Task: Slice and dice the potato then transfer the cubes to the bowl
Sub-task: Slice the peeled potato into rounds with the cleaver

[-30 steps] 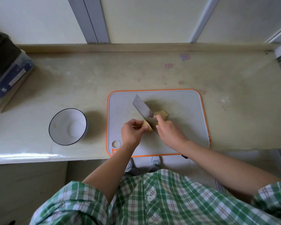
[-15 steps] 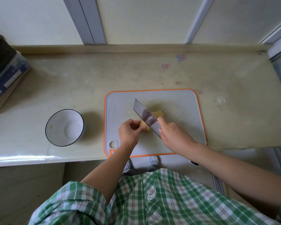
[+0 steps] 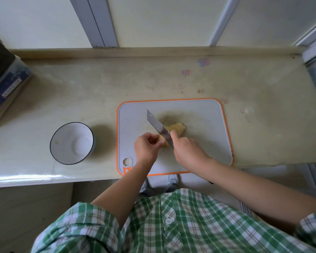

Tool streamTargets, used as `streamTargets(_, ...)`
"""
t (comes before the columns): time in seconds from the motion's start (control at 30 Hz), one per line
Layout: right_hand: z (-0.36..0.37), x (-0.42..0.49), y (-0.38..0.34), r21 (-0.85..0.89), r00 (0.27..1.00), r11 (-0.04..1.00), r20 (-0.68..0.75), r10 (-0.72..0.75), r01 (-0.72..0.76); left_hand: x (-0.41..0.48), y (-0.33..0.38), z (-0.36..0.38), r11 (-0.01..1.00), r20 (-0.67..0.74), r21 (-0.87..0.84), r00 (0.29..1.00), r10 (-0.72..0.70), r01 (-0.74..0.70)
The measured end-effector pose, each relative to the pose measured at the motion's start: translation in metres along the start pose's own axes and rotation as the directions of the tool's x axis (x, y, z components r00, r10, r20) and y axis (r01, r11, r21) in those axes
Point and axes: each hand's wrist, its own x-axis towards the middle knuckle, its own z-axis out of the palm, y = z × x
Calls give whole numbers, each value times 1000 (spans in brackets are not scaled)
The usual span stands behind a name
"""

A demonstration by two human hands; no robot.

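Between hands on board [image 3: 204,114]: potato [image 3: 177,127]; left hand [image 3: 146,147] pinches it, right hand [image 3: 187,152] grips knife [image 3: 157,124].

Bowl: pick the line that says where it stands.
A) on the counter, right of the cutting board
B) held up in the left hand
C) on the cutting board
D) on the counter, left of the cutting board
D: the bowl stands upright on the counter, left of the cutting board and apart from it.

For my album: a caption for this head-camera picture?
Left hand steadies a potato on the cutting board; right hand slices it with a knife, white bowl nearby.
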Motion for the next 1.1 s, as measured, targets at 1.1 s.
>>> streamTargets(1.1, 0, -16, 20, -44, 998, 998, -40, -48, 46, 4, -10, 0, 985, 13, -156, 998, -66, 67)
